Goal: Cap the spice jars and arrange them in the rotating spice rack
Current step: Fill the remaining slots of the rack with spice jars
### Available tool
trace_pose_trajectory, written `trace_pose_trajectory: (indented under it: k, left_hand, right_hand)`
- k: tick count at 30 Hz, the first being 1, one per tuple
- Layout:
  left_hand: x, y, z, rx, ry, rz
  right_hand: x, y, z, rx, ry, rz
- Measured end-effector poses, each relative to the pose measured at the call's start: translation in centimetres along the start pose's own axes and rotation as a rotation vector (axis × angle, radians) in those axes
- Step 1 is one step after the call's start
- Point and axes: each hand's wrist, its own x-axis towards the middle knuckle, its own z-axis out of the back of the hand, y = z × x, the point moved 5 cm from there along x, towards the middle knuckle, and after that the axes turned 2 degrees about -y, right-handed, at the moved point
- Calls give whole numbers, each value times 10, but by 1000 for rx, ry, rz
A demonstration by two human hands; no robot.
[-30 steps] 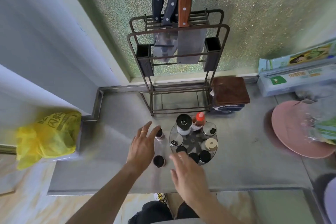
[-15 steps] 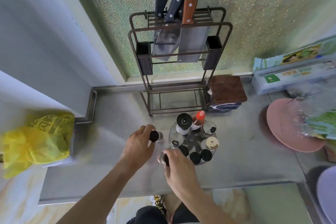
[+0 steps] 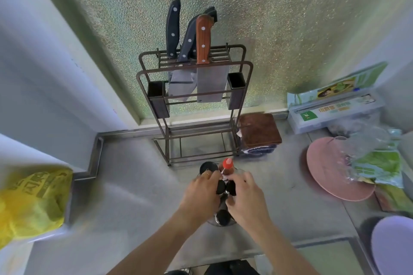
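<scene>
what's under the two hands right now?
Left hand and right hand each hold a black-capped jar over the rotating spice rack. One racked black cap shows between the wrists; the other slots are covered.

Two black-capped jars over the rack
Jar (image 3: 220, 186) and jar (image 3: 231, 187) touch, above the rack (image 3: 220, 222) holding capped bottles.

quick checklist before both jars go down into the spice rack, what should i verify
1. Left hand grips a black-capped jar: ok.
2. Right hand grips the other capped jar: ok.
3. Both jars are over the spice rack: ok.
4. Free slots under the hands: cannot tell, hidden.
5. Caps fully tightened: cannot tell.
6. Red-capped bottle stands close behind the fingers; clearance: cannot tell.
</scene>
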Motion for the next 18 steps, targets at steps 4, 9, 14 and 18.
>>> trace_pose_trajectory:
  k: [4, 9, 14, 18]
  left_hand:
    - [4, 6, -23, 75, 80, 62]
    - [1, 9, -39, 160, 101, 92]
    - [1, 6, -43, 202, 64, 55]
    - [-8, 5, -36, 103, 40, 55]
  right_hand:
    - [13, -7, -19, -64, 2, 23]
    - [14, -18, -38, -144, 31, 67]
    - [12, -30, -44, -160, 23, 86]
    - [8, -37, -33, -58, -28, 134]
